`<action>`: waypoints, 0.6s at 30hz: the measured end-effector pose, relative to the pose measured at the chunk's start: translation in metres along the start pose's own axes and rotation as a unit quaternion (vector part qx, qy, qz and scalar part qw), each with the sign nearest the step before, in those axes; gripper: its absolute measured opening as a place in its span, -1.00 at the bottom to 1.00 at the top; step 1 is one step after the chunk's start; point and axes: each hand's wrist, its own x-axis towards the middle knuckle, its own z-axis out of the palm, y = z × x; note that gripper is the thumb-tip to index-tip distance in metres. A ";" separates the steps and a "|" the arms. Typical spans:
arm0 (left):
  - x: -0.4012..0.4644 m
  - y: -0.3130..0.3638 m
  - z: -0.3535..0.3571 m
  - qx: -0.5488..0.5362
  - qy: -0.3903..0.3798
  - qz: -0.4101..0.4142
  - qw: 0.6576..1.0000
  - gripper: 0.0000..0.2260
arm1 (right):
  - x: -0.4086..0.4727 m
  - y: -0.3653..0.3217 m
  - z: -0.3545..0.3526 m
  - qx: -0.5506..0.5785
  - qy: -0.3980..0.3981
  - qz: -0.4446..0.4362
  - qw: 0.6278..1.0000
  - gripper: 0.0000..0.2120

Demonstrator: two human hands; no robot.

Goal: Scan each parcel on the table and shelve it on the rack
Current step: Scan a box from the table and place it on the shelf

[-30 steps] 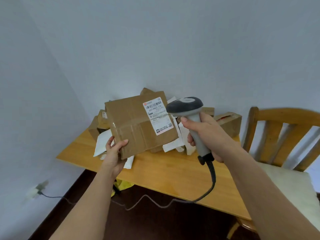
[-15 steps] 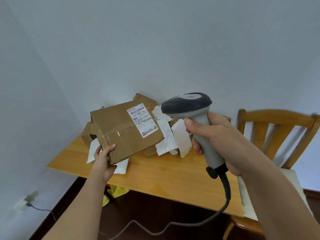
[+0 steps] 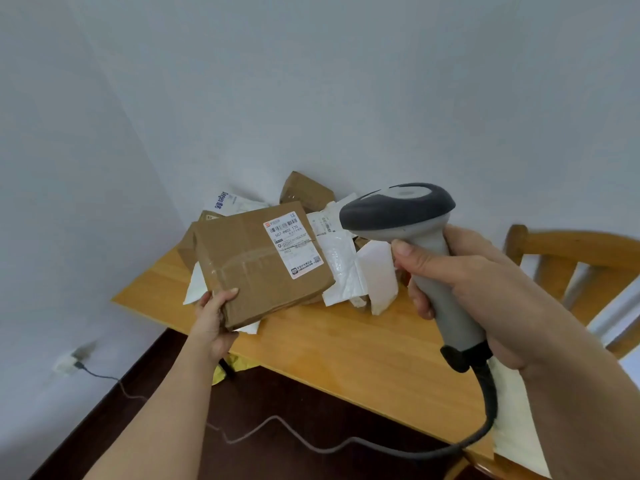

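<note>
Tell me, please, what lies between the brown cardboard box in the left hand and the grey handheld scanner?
In the head view, white padded mailers on the wooden table lie between cardboard box and scanner.

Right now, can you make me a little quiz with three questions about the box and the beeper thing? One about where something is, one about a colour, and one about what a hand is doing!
1. Where is the white label on the cardboard box?
A. At its upper right part
B. On its lower left corner
C. Underneath, out of sight

2. What colour is the top of the scanner?
A. Bright red
B. Dark grey
C. Yellow

3. What is the left hand doing?
A. Lying flat on the table
B. Holding the box by its near corner
C. Pointing at the wall

Answers:
1. A, the label with its barcode sits at the box's upper right.
2. B, the scanner's head is dark grey above a lighter grey handle, gripped by the right hand.
3. B, its fingers and thumb curl round the box's lower corner.
</note>
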 end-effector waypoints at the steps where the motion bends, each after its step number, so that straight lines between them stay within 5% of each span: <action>1: 0.000 -0.001 0.000 -0.003 0.005 0.001 1.000 -0.32 | 0.005 0.000 -0.001 0.012 -0.009 0.003 1.000 -0.60; 10: -0.030 0.003 -0.052 -0.067 0.016 -0.017 0.998 -0.64 | 0.105 0.065 0.052 0.102 0.001 0.097 0.990 -0.75; 13: -0.067 0.013 -0.100 -0.091 0.035 -0.001 0.995 -0.57 | 0.115 0.094 0.114 0.113 -0.055 0.125 0.984 -0.73; 18: -0.158 0.037 -0.220 -0.128 0.092 0.053 0.986 -0.15 | 0.072 0.088 0.246 0.102 -0.177 0.089 0.975 -0.76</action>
